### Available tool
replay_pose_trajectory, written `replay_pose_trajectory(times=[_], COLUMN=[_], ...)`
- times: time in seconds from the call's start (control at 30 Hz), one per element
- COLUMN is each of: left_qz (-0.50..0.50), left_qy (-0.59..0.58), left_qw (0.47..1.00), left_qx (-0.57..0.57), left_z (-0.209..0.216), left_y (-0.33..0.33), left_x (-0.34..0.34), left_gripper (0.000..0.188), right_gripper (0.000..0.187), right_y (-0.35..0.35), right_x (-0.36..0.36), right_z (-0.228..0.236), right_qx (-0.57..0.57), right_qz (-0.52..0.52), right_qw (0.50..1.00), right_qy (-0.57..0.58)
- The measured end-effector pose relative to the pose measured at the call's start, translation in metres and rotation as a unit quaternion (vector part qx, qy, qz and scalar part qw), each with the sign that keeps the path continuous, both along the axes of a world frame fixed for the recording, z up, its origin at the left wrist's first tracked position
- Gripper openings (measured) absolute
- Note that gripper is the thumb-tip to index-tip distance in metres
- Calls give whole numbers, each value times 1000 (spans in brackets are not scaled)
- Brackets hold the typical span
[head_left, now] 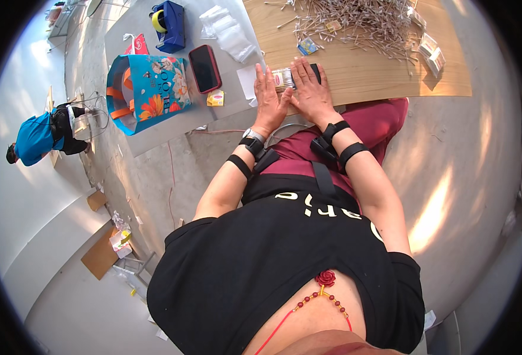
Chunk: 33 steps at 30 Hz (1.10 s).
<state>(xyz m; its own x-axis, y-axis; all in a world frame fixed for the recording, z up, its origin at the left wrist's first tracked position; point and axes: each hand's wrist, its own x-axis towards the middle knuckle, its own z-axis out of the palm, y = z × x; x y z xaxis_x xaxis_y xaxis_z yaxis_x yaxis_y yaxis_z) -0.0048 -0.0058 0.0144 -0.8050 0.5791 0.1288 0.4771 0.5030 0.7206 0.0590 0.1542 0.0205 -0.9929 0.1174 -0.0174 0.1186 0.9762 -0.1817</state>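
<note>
A small clear pack of cotton swabs [283,78] with a printed label lies near the table's front edge, between my two hands. Stretched flat along its left end, my left hand [267,102] touches it with straight fingers. My right hand [312,94] lies over its right end, fingers also straight, hiding part of the pack. A dark flat object [316,72] shows beside the right fingers; its kind is unclear. Beyond my hands spreads a big heap of loose cotton swabs [355,26]. Filled swab packs [434,58] rest to its right.
Left of my hands are a phone [204,69], a yellow card [216,98], plastic bags [230,35], a blue tape dispenser [171,26] and a blue flowered gift bag [148,94]. A blue-yellow card [307,47] lies by the heap. Another person [39,139] bends far left.
</note>
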Motion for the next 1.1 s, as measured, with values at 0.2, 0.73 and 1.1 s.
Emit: replay_pose_trajectory(times=[0.2,0.73,1.1], left_qz=[-12,-3,-16], left_qy=[-7,5,-15], left_qw=[1000,1000,1000], left_qx=[18,2,18], left_z=[-2,-4,-5], left_y=[2,0,3], left_x=[-1,-2,0], left_gripper=[96,92,91], right_gripper=[84,87,78], right_y=[-6,-9,-19], right_x=[-1,-1,-3], right_z=[1,3,6], right_qx=[44,13,36], right_qz=[4,-10,-27], right_qw=[999,1000,998], right_qy=[-14,-16,-45])
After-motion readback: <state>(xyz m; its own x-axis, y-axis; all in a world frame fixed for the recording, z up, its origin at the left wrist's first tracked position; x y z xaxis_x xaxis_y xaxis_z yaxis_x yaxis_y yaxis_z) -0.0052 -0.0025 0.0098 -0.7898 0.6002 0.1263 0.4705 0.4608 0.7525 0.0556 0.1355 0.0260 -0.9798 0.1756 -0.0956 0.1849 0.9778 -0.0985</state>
